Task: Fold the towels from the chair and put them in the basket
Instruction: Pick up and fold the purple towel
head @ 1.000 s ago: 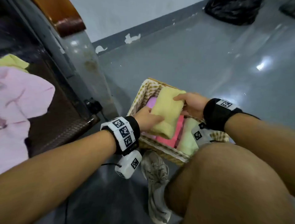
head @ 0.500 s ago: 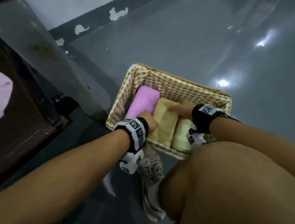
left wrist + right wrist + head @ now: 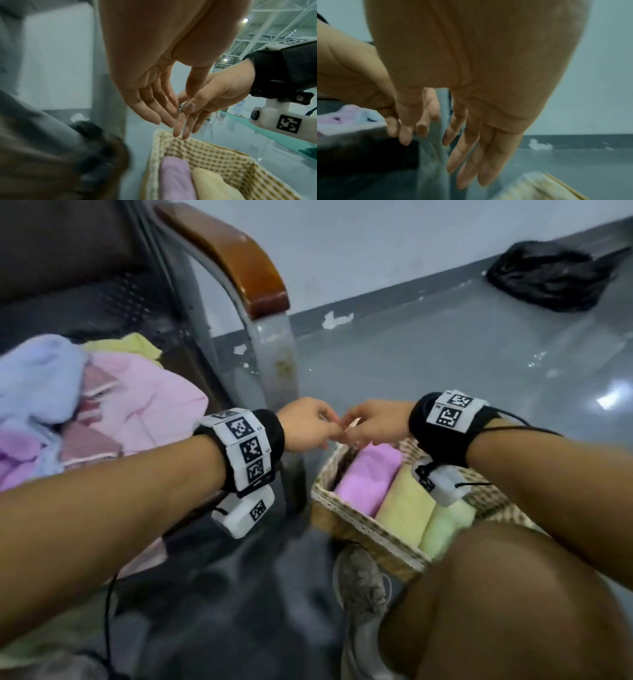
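The wicker basket (image 3: 346, 510) with a checked liner (image 3: 214, 157) stands on the floor by my knee. Inside lie a folded purple towel (image 3: 368, 474), a folded yellow towel (image 3: 409, 510) and a pale green one (image 3: 445, 529). Both hands hover empty above the basket's far left corner, fingers nearly touching. My left hand (image 3: 308, 424) has its fingers straight and relaxed (image 3: 154, 108). My right hand (image 3: 373, 421) is open too, fingers hanging down (image 3: 471, 155). A heap of unfolded towels, pink (image 3: 147, 405), blue (image 3: 37, 378) and yellow (image 3: 126, 345), lies on the chair seat at the left.
The chair's grey metal leg (image 3: 274, 364) and brown wooden armrest (image 3: 236, 258) stand between the towel heap and the basket. My bare knee (image 3: 513, 594) and a grey shoe (image 3: 363, 594) are close to the basket's near side. A black bag (image 3: 548, 275) lies by the far wall.
Both hands let go of the yellow towel, now lying in the basket, and lifted up and left out of it. The head view has swung up towards the chair.
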### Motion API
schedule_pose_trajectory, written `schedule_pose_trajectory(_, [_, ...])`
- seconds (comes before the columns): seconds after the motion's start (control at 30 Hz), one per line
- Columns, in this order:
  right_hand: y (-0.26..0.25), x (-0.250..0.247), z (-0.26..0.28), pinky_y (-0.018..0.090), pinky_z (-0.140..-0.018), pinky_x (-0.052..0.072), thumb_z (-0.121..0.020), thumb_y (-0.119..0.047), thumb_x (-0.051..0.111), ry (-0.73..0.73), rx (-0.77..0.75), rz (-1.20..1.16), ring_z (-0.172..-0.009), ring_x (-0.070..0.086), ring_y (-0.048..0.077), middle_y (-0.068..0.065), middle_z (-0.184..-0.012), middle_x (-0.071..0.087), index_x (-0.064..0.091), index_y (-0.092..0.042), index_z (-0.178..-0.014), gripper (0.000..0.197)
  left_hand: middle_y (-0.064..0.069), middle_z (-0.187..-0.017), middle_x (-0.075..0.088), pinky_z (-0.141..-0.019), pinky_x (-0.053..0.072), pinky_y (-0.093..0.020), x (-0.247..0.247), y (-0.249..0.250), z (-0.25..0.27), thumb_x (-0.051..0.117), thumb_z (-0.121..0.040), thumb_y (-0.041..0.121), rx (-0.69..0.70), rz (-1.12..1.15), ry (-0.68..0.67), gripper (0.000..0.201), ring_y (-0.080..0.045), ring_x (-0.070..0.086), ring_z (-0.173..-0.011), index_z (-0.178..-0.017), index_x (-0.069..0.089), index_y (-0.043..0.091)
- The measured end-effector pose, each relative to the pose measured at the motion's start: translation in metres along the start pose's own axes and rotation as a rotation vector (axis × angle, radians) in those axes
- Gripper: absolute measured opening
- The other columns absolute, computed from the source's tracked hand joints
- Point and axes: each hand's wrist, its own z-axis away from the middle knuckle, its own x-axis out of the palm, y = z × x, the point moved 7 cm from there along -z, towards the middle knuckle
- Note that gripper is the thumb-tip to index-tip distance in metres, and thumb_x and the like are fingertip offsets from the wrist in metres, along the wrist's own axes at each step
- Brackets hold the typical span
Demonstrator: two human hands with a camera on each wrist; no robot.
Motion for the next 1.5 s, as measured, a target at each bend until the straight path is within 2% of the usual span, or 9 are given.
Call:
schedule_pose_trajectory(0.3, [-0.265,0.031,-0.017,0.025,-0.075,0.053,-0.092,-0.023,0.064,-0.069,-0.385,0.087,-0.088,0.072,0.018,0.003,-0.099,0.072,0.066,-0.014,-0.112,0.022,0.002,-0.091,0.074,-0.064,0.052,-0.020,-0.191,-0.065,0.154,0.060,-0.089,0.019,-0.077,-0.098,0.378,0.008,-0.013,0.073,-0.081,-0.090,0.067,0.022])
schedule_pose_trajectory(0.5, [-0.366,0.083,-0.037,0.035,-0.085,0.056,-0.094,-0.023,0.060,-0.090,-0.467,0.056,-0.091,0.070,0.020,0.002,-0.098,0.071,0.068,-0.009,-0.118,0.029,-0.008,-0.103,0.073,-0.090,0.054,-0.038,-0.243,-0.156,0.235,0.062,-0.089,0.021,-0.278,-0.139,0.547,0.010,-0.026,0.068,-0.094,-0.092,0.070,0.016])
schedule_pose_trajectory(0.77, [-0.383,0.182,-0.078,0.027,-0.099,0.043,-0.095,-0.027,0.060,-0.205,-0.566,0.411,-0.117,0.060,0.024,0.008,-0.127,0.067,0.055,-0.014,-0.138,0.046,-0.020,-0.131,0.055,-0.092,0.047,-0.035,-0.242,-0.274,0.278,0.062,-0.088,0.039,-0.673,-0.489,0.551,0.061,-0.035,0.057,-0.115,-0.139,0.043,0.010])
schedule_pose_trajectory(0.93, [-0.399,0.184,-0.106,0.025,-0.079,0.045,-0.093,-0.023,0.059,-0.166,-0.608,0.366,-0.082,0.061,0.017,0.004,-0.101,0.067,0.065,-0.014,-0.126,0.034,-0.014,-0.109,0.068,-0.069,0.041,-0.029,-0.248,-0.285,0.287,0.051,-0.098,0.033,-0.703,-0.483,0.551,0.026,-0.028,0.056,-0.083,-0.097,0.066,0.012])
schedule_pose_trajectory(1.07, [-0.411,0.184,-0.117,0.030,-0.087,0.050,-0.088,-0.026,0.067,-0.097,-0.674,0.333,-0.094,0.062,0.021,0.007,-0.118,0.066,0.048,-0.022,-0.140,0.055,-0.010,-0.086,0.064,-0.068,0.038,-0.029,-0.259,-0.265,0.285,0.051,-0.098,0.025,-0.518,-0.268,0.769,0.025,-0.032,0.060,-0.086,-0.075,0.057,0.017])
schedule_pose_trajectory(1.17, [-0.425,0.176,-0.115,0.036,-0.096,0.047,-0.081,-0.022,0.074,-0.031,-0.829,0.287,-0.110,0.053,0.025,0.009,-0.123,0.055,0.033,-0.028,-0.151,0.082,-0.013,-0.110,0.068,-0.088,0.046,-0.037,-0.260,-0.238,0.278,0.045,-0.101,0.021,-0.354,-0.044,0.892,0.027,-0.030,0.061,-0.103,-0.108,0.066,0.007])
schedule_pose_trajectory(1.23, [-0.431,0.171,-0.116,0.039,-0.104,0.041,-0.081,-0.029,0.075,-0.007,-0.875,0.380,-0.122,0.047,0.028,0.008,-0.127,0.055,0.051,-0.023,-0.140,0.064,-0.010,-0.103,0.067,-0.092,0.043,-0.036,-0.264,-0.221,0.275,0.040,-0.102,0.016,-0.277,0.070,0.939,0.028,-0.021,0.058,-0.098,-0.095,0.067,0.010])
schedule_pose_trajectory(1.33, [-0.427,0.151,-0.116,0.037,-0.079,0.049,-0.079,-0.034,0.076,0.100,-0.853,0.376,-0.095,0.062,0.029,0.007,-0.102,0.069,0.071,-0.015,-0.099,0.027,0.004,-0.067,0.057,-0.072,0.041,-0.031,-0.272,-0.202,0.275,0.050,-0.090,0.028,-0.159,0.307,1.005,0.030,-0.010,0.053,-0.068,-0.061,0.055,0.020])
schedule_pose_trajectory(1.5, [-0.400,0.091,-0.111,0.030,-0.056,0.039,-0.080,-0.011,0.063,0.270,-0.756,0.015,-0.070,0.052,0.022,-0.001,-0.067,0.056,0.049,-0.020,-0.069,0.021,0.008,-0.048,0.061,-0.045,0.042,-0.019,-0.277,-0.209,0.279,0.070,-0.086,0.040,-0.199,0.109,0.893,0.026,-0.008,0.055,-0.045,-0.068,0.066,0.022])
